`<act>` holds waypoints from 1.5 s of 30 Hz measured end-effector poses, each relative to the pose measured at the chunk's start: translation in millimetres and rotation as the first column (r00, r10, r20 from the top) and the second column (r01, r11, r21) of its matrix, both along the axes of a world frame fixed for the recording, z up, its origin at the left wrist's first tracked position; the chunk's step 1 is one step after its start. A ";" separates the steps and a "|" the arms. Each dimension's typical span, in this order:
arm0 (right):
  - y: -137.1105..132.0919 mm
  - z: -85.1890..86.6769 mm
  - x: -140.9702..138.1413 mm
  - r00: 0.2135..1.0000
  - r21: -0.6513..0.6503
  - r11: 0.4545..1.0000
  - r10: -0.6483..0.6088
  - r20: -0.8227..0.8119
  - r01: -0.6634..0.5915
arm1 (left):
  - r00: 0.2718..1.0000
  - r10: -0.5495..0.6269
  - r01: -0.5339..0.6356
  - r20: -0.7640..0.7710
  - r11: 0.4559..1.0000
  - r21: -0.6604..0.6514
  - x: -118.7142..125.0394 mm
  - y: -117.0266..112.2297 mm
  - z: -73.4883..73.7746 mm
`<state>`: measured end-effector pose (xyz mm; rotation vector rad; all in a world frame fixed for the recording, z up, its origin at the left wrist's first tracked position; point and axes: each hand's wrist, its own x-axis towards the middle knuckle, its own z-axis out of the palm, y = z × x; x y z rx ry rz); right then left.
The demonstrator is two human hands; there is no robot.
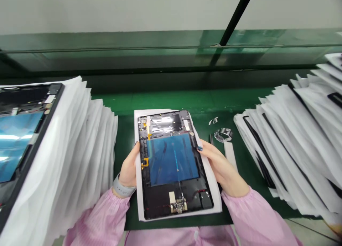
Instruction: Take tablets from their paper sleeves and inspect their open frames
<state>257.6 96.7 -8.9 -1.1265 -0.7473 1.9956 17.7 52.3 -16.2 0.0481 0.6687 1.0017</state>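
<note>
An opened tablet [171, 160] lies face-down in the middle, its blue-covered battery, orange flex cables and a small circuit board exposed. Beneath it is a white foam sheet [139, 207], showing past the tablet's edges. My left hand [129, 167] grips the tablet's left edge, thumb on the frame and the other fingers hidden underneath. On the opposite side my right hand [220, 164] holds the right edge the same way, thumb on the rim. The tablet is turned slightly, its top leaning left.
A tall stack of tablets between white sheets [88, 150] rises at left, another opened tablet [21, 132] on top. A similar leaning stack [288, 150] stands at right. On the green table [125, 214] lie a tape roll [223, 134], a white strip [230, 155] and a curled scrap [213, 121].
</note>
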 end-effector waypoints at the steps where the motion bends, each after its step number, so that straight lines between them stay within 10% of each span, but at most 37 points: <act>1: -1.3 0.7 0.5 1.000 0.016 1.000 0.011 0.019 -0.011 | 1.000 0.006 -0.006 0.003 1.000 0.028 0.2 -0.5 -1.1; 19: -18.2 -3.0 8.5 0.952 0.447 0.894 -0.160 0.262 0.027 | 0.996 0.045 -0.048 -0.083 0.998 -0.039 3.2 -4.4 -0.9; 35: -31.4 -23.9 29.2 0.969 0.501 0.865 -0.120 0.218 -0.005 | 1.000 -0.031 0.030 -0.001 0.985 0.172 -0.9 -10.2 -14.7; 45: -7.7 -1.5 7.2 0.960 0.374 0.924 -0.177 0.217 0.086 | 0.997 -0.020 0.029 -0.070 0.992 0.124 -0.7 -7.1 -10.9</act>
